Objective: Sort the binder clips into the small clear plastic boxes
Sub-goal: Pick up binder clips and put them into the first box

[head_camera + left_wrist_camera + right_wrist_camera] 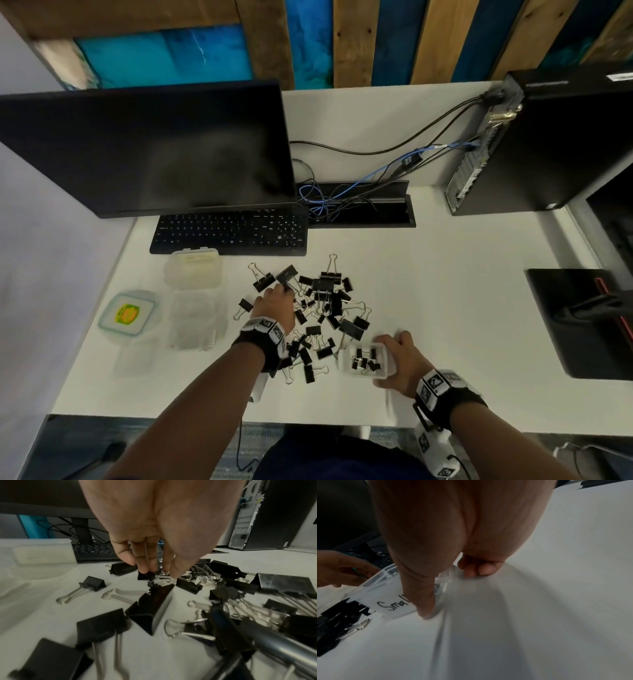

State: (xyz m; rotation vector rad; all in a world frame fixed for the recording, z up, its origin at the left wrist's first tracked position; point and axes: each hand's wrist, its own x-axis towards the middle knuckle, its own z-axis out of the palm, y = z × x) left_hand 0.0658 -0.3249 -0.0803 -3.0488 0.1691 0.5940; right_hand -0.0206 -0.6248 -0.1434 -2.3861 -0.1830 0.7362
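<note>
A pile of black binder clips (325, 305) of mixed sizes lies mid-table. My left hand (282, 291) reaches into the pile's far left side. In the left wrist view its fingertips (145, 568) and thumb pinch a small binder clip (144, 576) that lies on the table among the others. My right hand (390, 361) grips a small clear box (364, 359) at the pile's near right, and several small clips lie inside it. In the right wrist view the thumb presses the box's label (390, 602), which reads "Smal", while the fingers (476, 569) curl at its far corner.
Two more clear boxes (193, 270) (197, 320) and a clear lid with a yellow-green sticker (128, 315) sit left of the pile. Behind are a keyboard (229, 233), a monitor (147, 147), a cable tray (359, 205) and a computer tower (534, 144). A black pad (582, 318) lies right.
</note>
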